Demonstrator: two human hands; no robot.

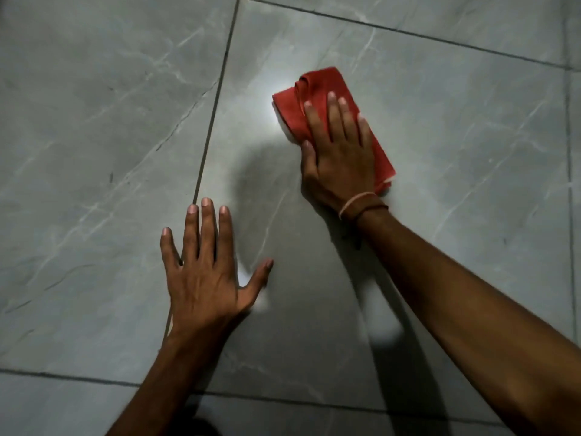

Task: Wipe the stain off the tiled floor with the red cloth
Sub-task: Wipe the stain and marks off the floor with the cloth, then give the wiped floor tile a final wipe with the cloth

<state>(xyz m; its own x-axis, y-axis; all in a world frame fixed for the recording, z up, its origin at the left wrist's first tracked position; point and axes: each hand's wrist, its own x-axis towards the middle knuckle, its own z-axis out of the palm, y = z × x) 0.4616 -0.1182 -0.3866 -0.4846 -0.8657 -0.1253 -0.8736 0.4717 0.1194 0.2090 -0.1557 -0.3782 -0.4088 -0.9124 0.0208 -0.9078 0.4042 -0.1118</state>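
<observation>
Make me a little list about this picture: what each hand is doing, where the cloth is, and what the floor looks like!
right hand: flat on the red cloth, pressing it to the floor
left hand: empty, fingers spread, flat on the floor
red cloth: folded, under the right hand, on one big tile
floor: grey tiles with pale veins and dark seams
wristbands: on the right wrist
stain: cannot tell

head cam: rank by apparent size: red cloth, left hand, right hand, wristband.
1. left hand, nearer the camera, so partly perspective
2-3. red cloth and right hand: look alike, and the hand hides part of the cloth
4. wristband
</observation>
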